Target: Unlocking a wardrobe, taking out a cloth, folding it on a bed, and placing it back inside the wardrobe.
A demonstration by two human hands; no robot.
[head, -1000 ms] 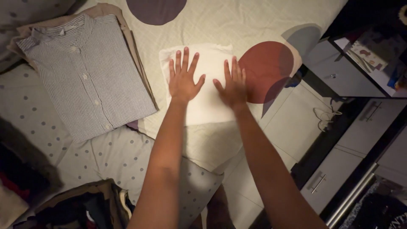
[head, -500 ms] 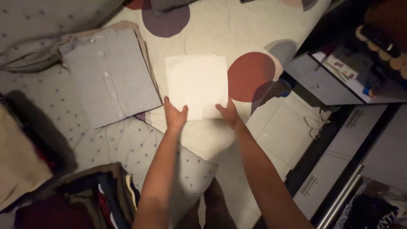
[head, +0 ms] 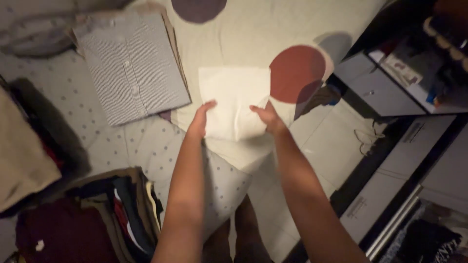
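A folded white cloth [head: 235,97] lies on the cream bed cover [head: 243,34] with large coloured circles. My left hand [head: 201,119] grips its near left edge, and my right hand [head: 265,117] grips its near right edge. The near end of the cloth looks lifted a little off the cover. A folded grey striped shirt [head: 131,65] lies flat to the left of the white cloth, apart from both hands.
A stack of folded dark clothes [head: 117,214] sits at the lower left, with a maroon garment [head: 58,238] beside it. A spotted pillow [head: 146,146] lies under my left arm. Grey cabinets with drawers [head: 385,92] stand to the right of the bed.
My hands moved from lying flat on the white cloth to its near edge, then closed on both near corners and began lifting it. The camera view shifted.
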